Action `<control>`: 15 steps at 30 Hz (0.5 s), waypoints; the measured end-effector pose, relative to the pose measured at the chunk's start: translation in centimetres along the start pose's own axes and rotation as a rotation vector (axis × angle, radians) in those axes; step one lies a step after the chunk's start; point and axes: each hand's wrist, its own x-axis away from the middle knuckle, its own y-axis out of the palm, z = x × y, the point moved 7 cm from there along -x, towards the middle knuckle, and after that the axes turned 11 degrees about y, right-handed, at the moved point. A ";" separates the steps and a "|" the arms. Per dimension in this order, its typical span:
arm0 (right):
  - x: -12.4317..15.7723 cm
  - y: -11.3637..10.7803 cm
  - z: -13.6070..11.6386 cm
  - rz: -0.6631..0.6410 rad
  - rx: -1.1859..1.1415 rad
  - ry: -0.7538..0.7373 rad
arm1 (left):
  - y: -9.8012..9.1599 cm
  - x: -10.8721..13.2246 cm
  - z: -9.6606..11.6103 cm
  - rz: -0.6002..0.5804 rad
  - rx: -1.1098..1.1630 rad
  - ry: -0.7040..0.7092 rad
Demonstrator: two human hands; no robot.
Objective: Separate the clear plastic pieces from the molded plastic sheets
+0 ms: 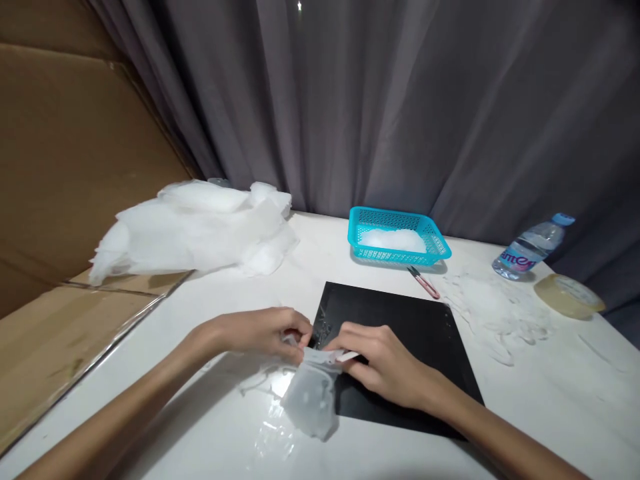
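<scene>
A small translucent white pouch (311, 399) hangs at the near left edge of a black square mat (395, 347), its upper edge bunched. My left hand (273, 333) pinches the pouch's upper left edge, fingers closed. At the upper right edge, my right hand (373, 353) is closed on the same pouch, above the mat. A stiff white strip (347, 357) sticks out between the right fingers; whether it belongs to the pouch I cannot tell. Both hands' fingertips are partly hidden by the bunched material.
Soft white sheets (200, 230) are heaped at the back left beside cardboard (75, 167). A blue basket (435, 250) holds white pieces; thread snips (424, 283) lie before it. White scraps (495, 313), a water bottle (533, 248) and a tape roll (569, 296) are on the right.
</scene>
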 end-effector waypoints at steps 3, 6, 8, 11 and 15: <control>0.8 -3.4 -0.5 0.167 -0.041 -0.103 | 0.0 0.4 1.8 -0.063 0.191 0.003; 1.2 -7.0 -1.0 0.303 -0.131 -0.159 | -0.2 -0.4 4.0 -0.068 0.449 0.081; 1.1 -8.7 -1.1 0.353 -0.185 -0.123 | -0.1 -1.9 4.9 -0.006 0.562 0.100; 0.8 -10.7 0.3 0.398 -0.324 0.071 | -0.3 -4.6 5.5 0.205 0.602 0.062; 1.1 -11.8 2.9 0.212 -0.597 0.381 | -1.8 -7.0 8.0 0.413 0.608 0.182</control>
